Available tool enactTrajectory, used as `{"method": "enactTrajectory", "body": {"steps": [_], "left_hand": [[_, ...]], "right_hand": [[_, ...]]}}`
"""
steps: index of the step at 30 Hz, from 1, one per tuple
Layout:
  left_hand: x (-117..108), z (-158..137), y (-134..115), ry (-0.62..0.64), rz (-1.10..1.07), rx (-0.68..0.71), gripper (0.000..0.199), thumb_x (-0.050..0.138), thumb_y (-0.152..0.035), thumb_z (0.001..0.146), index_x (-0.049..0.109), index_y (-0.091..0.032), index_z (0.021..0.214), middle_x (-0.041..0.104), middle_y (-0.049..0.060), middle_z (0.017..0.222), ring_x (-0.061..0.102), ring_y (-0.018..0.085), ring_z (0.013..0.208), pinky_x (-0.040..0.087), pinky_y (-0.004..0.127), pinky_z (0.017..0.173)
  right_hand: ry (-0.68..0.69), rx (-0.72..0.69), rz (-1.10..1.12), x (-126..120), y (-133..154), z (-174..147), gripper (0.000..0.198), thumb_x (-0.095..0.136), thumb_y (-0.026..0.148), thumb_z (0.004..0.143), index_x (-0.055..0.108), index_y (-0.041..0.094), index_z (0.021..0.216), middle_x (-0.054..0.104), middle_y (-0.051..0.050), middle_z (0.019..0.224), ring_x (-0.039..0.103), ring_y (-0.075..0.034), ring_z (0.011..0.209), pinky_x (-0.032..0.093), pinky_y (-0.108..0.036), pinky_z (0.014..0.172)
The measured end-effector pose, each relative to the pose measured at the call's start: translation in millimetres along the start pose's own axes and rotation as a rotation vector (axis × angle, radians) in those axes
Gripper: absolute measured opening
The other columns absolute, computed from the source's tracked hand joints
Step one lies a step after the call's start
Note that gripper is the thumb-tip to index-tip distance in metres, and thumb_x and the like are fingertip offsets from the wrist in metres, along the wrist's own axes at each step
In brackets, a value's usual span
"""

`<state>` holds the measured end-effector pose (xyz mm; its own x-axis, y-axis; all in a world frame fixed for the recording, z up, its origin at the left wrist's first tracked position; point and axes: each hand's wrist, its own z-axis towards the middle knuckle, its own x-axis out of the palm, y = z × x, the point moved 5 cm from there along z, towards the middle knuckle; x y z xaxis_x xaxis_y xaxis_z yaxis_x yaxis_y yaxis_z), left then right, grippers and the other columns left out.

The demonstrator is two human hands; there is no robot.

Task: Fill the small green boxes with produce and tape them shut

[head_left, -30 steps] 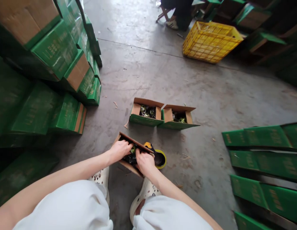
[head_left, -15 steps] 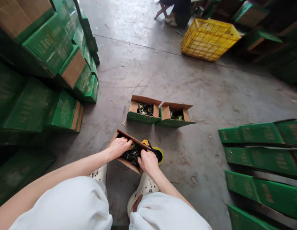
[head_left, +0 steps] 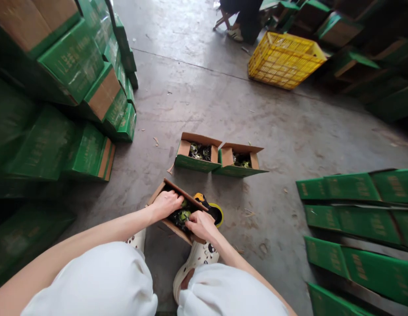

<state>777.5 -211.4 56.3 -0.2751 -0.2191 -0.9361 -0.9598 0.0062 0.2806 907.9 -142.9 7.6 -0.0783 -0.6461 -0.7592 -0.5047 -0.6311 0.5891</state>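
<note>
A small open cardboard box (head_left: 176, 231) sits tilted on the floor between my feet. Inside it are round green items (head_left: 184, 215) in dark, shiny plastic. My left hand (head_left: 167, 204) reaches over the far left side into the box, fingers bent together, tips hidden among the contents. At the right end, my right hand (head_left: 201, 224) pinches the dark plastic beside a green item. Just beyond the box's right corner lies a tape dispenser (head_left: 200, 199) in orange and black, with a yellow-edged roll.
Two open green boxes (head_left: 197, 163) with similar contents stand side by side ahead. Stacked green cartons (head_left: 72, 61) rise on the left; rows of green boxes (head_left: 352, 188) line the right. Farther off are a yellow crate (head_left: 286, 61) and a seated person's shoe (head_left: 235, 34).
My right hand has shifted slightly left and inward over the contents, and more of a green item shows between the hands. My left hand remains in the box.
</note>
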Motion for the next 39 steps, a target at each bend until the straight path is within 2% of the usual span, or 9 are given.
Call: {"method": "enactTrajectory", "body": {"steps": [3, 6, 10, 15, 21, 27, 33, 36, 39], "left_hand": [[8.8, 0.4, -15.4, 0.018, -0.047, 0.149, 0.02, 0.055, -0.014, 0.098, 0.07, -0.013, 0.111, 0.074, 0.017, 0.107, 0.067, 0.028, 0.109, 0.054, 0.036, 0.089], [12.6, -7.3, -19.8, 0.03, -0.065, 0.164, 0.037, 0.056, -0.016, 0.094, 0.064, -0.009, 0.13, 0.071, 0.02, 0.117, 0.065, 0.03, 0.112, 0.052, 0.041, 0.098], [3.6, -26.3, -13.2, 0.044, -0.047, 0.134, 0.05, 0.057, -0.014, 0.091, 0.058, -0.009, 0.141, 0.069, 0.018, 0.118, 0.065, 0.028, 0.108, 0.054, 0.038, 0.094], [-2.2, -29.4, 0.3, 0.091, 0.155, -0.059, 0.023, 0.055, -0.007, 0.092, 0.075, -0.006, 0.103, 0.067, 0.027, 0.119, 0.065, 0.033, 0.112, 0.055, 0.04, 0.089], [-2.2, -13.9, -2.1, 0.143, 0.207, -0.001, 0.017, 0.065, -0.008, 0.086, 0.08, -0.007, 0.093, 0.072, 0.026, 0.102, 0.069, 0.033, 0.105, 0.056, 0.04, 0.089], [-11.9, -39.2, -1.5, 0.023, 0.231, -0.106, 0.041, 0.051, -0.003, 0.091, 0.07, -0.001, 0.127, 0.064, 0.033, 0.134, 0.063, 0.035, 0.125, 0.054, 0.043, 0.098], [2.3, -31.5, 2.2, 0.06, 0.194, -0.197, 0.036, 0.052, 0.001, 0.087, 0.073, 0.006, 0.116, 0.071, 0.035, 0.114, 0.072, 0.035, 0.104, 0.057, 0.039, 0.087], [2.4, -21.7, 4.7, 0.074, 0.183, -0.145, 0.034, 0.052, -0.001, 0.089, 0.072, 0.009, 0.114, 0.067, 0.039, 0.12, 0.069, 0.039, 0.115, 0.054, 0.044, 0.098], [0.1, -21.4, 10.4, 0.105, 0.125, -0.131, 0.033, 0.056, -0.004, 0.087, 0.073, 0.007, 0.114, 0.068, 0.037, 0.118, 0.068, 0.04, 0.117, 0.056, 0.044, 0.099]], "right_hand": [[0.031, 0.034, -0.04, -1.2, -8.6, -3.2, 0.026, 0.06, 0.029, 0.093, 0.077, 0.017, 0.078, 0.079, -0.009, 0.083, 0.073, -0.022, 0.079, 0.041, -0.026, 0.064], [-0.014, 0.094, -0.157, -5.1, -7.1, -8.4, 0.026, 0.059, 0.031, 0.097, 0.079, 0.014, 0.097, 0.08, -0.018, 0.099, 0.076, -0.028, 0.092, 0.05, -0.029, 0.073], [-0.143, -0.063, -0.274, -3.2, 9.1, -19.5, 0.037, 0.065, 0.032, 0.098, 0.068, 0.013, 0.129, 0.075, -0.019, 0.116, 0.074, -0.029, 0.105, 0.055, -0.035, 0.089], [-0.086, -0.164, -0.309, 8.2, 12.8, -13.4, 0.024, 0.065, 0.036, 0.1, 0.076, 0.016, 0.106, 0.076, -0.014, 0.105, 0.075, -0.029, 0.099, 0.056, -0.036, 0.09], [-0.05, -0.135, -0.334, 2.3, 9.0, 1.6, 0.024, 0.068, 0.033, 0.098, 0.08, 0.013, 0.104, 0.078, -0.017, 0.103, 0.076, -0.028, 0.097, 0.056, -0.031, 0.082], [-0.103, -0.121, -0.407, 9.8, 16.4, -10.0, 0.025, 0.056, 0.012, 0.097, 0.081, 0.011, 0.094, 0.075, -0.021, 0.108, 0.069, -0.032, 0.109, 0.053, -0.039, 0.09], [-0.158, -0.132, -0.407, 8.9, 20.2, -9.6, 0.031, 0.049, 0.009, 0.097, 0.077, 0.007, 0.111, 0.071, -0.023, 0.117, 0.065, -0.035, 0.112, 0.054, -0.045, 0.09], [-0.24, -0.326, -0.282, 3.8, 37.1, 4.5, 0.042, 0.049, 0.008, 0.096, 0.064, 0.009, 0.136, 0.066, -0.02, 0.133, 0.061, -0.031, 0.123, 0.053, -0.044, 0.101], [-0.162, -0.51, -0.124, 8.4, 52.8, 21.9, 0.048, 0.06, 0.016, 0.091, 0.06, 0.008, 0.139, 0.058, -0.02, 0.148, 0.051, -0.03, 0.139, 0.043, -0.041, 0.118]]}}
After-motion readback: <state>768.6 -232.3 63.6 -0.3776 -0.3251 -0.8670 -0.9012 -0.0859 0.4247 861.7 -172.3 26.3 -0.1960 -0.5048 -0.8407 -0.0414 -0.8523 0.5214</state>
